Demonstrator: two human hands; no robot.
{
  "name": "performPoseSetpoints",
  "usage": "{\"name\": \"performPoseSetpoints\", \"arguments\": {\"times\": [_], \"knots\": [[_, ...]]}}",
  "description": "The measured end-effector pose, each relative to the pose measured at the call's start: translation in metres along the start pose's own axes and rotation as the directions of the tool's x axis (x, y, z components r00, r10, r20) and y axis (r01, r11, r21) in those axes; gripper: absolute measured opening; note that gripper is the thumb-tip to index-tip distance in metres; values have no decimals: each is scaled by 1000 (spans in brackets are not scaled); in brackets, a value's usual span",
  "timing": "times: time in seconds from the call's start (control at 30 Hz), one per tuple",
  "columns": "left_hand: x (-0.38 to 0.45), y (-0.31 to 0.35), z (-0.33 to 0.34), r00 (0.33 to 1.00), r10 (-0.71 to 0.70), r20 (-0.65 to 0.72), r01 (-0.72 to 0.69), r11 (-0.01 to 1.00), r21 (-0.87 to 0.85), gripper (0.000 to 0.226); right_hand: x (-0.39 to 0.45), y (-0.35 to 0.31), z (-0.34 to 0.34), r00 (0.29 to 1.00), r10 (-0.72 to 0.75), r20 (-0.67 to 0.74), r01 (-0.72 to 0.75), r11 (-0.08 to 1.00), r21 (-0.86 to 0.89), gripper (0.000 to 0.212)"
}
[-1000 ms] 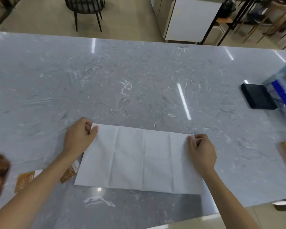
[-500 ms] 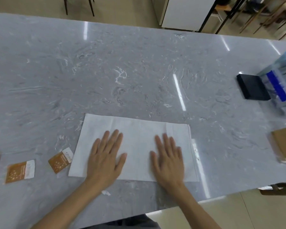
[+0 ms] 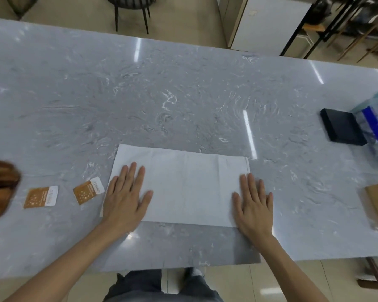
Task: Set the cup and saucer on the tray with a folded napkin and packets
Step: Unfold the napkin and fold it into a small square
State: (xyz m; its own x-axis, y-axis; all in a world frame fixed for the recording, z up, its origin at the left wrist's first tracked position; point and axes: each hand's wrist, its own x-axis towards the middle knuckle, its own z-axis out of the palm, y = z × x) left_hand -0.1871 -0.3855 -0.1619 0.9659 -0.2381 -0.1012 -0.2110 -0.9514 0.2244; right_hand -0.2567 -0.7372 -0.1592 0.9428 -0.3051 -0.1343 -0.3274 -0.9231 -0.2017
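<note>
We see the white napkin (image 3: 183, 188) lying flat near the tabletop's (image 3: 183, 94) front edge. Our left hand (image 3: 127, 201) presses its left end and our right hand (image 3: 254, 209) its right end, palms down, fingers extended and slightly spread, pinching nothing. Two brown packets (image 3: 40, 197) (image 3: 88, 192) lie left of the napkin, toward the front left corner, apart from it.
</note>
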Motion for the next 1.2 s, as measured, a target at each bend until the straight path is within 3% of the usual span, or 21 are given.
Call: {"name": "performPoseSetpoints", "arguments": {"times": [0.2,0.37,0.47,0.57,0.63,0.7,0.77,0.83,0.93,1.07,1.2], "knots": [[-43,35,6,995,-97,-4,97,995,10,74,82,33,-22,970,-235,60,239,968,-80,63],[-85,85,12,982,-188,1,187,978,91,80,151,36,-36,886,-439,148,463,849,-254,69],[-106,110,9,989,-148,23,143,978,154,81,160,25,-40,888,-437,146,459,814,-357,68],[-120,109,2,998,-47,29,43,991,124,77,117,0,-41,910,-414,5,396,867,-301,58],[-127,94,-3,996,78,52,-78,997,12,73,58,-12,-32,837,-535,-115,523,844,-123,49],[-131,71,-6,973,221,61,-215,973,-87,70,-15,-15,-11,699,-690,-190,713,692,110,46],[-132,47,-8,948,305,90,-294,948,-119,76,-80,-17,10,576,-808,-126,809,540,234,51],[-129,26,-7,930,345,128,-334,938,-96,80,-120,-20,28,519,-854,-30,839,503,207,61],[-124,13,-8,918,383,108,-380,924,-40,78,-143,-28,41,584,-810,-50,810,577,107,60],[-128,18,-1,914,405,29,-405,914,30,66,-151,-38,40,677,-694,-246,736,638,225,47],[-143,17,1,871,455,-185,-466,885,-17,37,-172,-47,20,761,-525,-381,640,701,314,25]]}}
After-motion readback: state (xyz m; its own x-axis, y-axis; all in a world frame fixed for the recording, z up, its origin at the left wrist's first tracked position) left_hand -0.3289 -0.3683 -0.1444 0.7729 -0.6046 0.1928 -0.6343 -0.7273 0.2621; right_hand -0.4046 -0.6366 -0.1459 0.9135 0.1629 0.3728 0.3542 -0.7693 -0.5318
